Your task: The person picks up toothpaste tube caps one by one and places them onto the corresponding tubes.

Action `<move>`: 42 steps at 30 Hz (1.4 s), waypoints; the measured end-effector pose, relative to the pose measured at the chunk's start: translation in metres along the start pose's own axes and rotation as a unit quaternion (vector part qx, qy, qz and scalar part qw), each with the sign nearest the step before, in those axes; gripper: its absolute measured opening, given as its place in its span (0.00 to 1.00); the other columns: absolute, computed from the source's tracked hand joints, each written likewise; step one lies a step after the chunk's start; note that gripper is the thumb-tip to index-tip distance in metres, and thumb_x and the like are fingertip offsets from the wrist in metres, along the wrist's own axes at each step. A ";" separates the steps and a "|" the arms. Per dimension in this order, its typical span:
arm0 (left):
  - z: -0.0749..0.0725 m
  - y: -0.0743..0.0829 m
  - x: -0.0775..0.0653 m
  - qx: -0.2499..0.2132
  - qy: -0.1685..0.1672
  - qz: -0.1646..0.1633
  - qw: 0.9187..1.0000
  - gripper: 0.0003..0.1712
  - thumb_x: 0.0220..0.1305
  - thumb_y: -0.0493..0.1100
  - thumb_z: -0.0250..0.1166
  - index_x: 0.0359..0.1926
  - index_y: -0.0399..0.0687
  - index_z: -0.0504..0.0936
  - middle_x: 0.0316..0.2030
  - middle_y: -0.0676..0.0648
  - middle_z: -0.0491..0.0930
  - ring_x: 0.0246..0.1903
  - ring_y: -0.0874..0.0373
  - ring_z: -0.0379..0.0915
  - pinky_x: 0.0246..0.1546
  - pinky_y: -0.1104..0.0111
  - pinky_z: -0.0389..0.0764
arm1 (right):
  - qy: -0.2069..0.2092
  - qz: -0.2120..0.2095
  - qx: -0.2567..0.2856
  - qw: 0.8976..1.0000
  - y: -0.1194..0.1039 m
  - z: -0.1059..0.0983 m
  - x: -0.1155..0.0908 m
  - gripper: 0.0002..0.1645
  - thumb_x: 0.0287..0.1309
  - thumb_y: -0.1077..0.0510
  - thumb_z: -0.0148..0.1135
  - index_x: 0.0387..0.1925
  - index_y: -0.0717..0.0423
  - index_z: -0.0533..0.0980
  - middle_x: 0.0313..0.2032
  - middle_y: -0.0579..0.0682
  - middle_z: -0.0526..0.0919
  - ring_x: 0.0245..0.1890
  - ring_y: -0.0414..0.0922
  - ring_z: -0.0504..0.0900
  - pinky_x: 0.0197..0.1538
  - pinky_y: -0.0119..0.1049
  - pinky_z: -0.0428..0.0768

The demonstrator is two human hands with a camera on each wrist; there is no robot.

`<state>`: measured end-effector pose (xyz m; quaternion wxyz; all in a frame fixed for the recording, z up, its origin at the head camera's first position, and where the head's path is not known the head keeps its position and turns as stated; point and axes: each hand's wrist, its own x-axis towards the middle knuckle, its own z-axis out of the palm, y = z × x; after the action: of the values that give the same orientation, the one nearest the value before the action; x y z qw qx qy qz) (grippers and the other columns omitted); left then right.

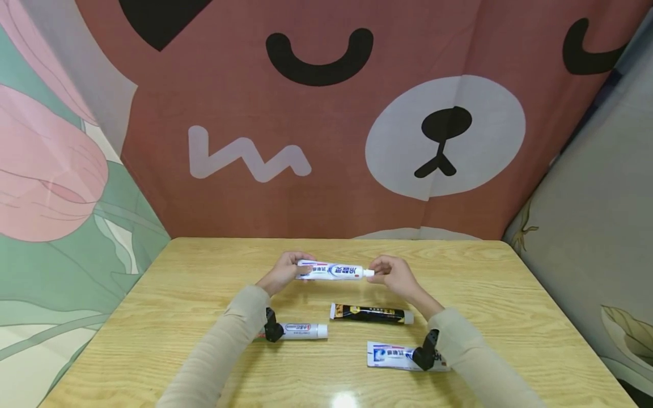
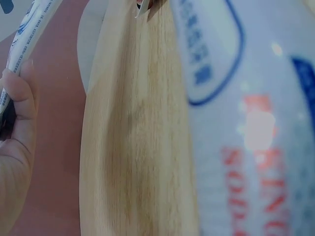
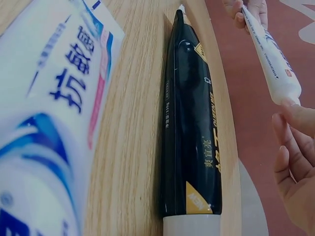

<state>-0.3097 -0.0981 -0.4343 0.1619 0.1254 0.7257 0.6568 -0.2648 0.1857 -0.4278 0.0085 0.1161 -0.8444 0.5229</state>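
Note:
A white and blue toothpaste tube (image 1: 334,271) is held up sideways between the two hands, toward the far side of the table. My left hand (image 1: 285,271) grips its flat tail end, thumb across the printed front. At the other end, the thumb and fingers of my right hand (image 1: 397,276) pinch the small white cap; in the right wrist view this hand (image 3: 298,162) partly covers the cap. Below the held tube lies a black toothpaste tube (image 1: 371,314) with gold print and a pale cap.
A silvery-white tube (image 1: 303,331) lies partly behind the left wrist camera. Another white and blue tube (image 1: 388,356) lies nearer the front, partly covered by the right wrist camera. The wooden table (image 1: 168,317) meets a bear-printed cloth (image 1: 326,209) at its back edge.

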 end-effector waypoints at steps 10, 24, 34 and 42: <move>0.003 0.001 -0.001 0.003 0.008 0.005 1.000 0.14 0.60 0.28 0.57 0.48 0.27 0.74 0.38 0.38 0.79 0.27 0.55 0.79 0.28 0.63 0.76 | -0.046 -0.011 0.040 0.998 -0.002 -0.003 0.000 0.08 0.59 0.63 0.57 0.33 0.67 0.77 0.27 0.61 0.80 0.30 0.63 0.78 0.36 0.51 0.77; 0.007 0.001 0.000 -0.025 0.017 -0.002 1.000 0.14 0.59 0.26 0.56 0.47 0.26 0.74 0.38 0.38 0.79 0.27 0.56 0.79 0.26 0.68 0.74 | -0.054 0.005 0.046 0.997 -0.007 0.000 0.001 0.26 0.69 0.54 0.43 0.31 0.75 0.76 0.22 0.64 0.78 0.18 0.48 0.76 0.26 0.45 0.76; 0.001 0.002 -0.002 -0.032 0.012 -0.003 0.999 0.15 0.59 0.27 0.55 0.48 0.26 0.72 0.39 0.38 0.78 0.30 0.55 0.78 0.26 0.71 0.75 | -0.050 -0.013 0.047 0.998 -0.008 -0.007 0.001 0.17 0.52 0.71 0.60 0.45 0.70 0.71 0.38 0.61 0.76 0.36 0.52 0.77 0.38 0.44 0.78; 0.003 -0.001 -0.004 -0.040 0.008 0.008 0.999 0.15 0.58 0.26 0.56 0.47 0.23 0.72 0.35 0.39 0.80 0.25 0.56 0.78 0.25 0.70 0.75 | -0.024 -0.010 0.047 0.999 -0.007 -0.004 0.000 0.10 0.49 0.72 0.63 0.36 0.70 0.76 0.31 0.62 0.81 0.29 0.48 0.81 0.38 0.49 0.78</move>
<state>-0.3052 -0.0968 -0.4350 0.1555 0.1196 0.6991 0.6875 -0.2639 0.1862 -0.4200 -0.0122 0.1370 -0.8178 0.5588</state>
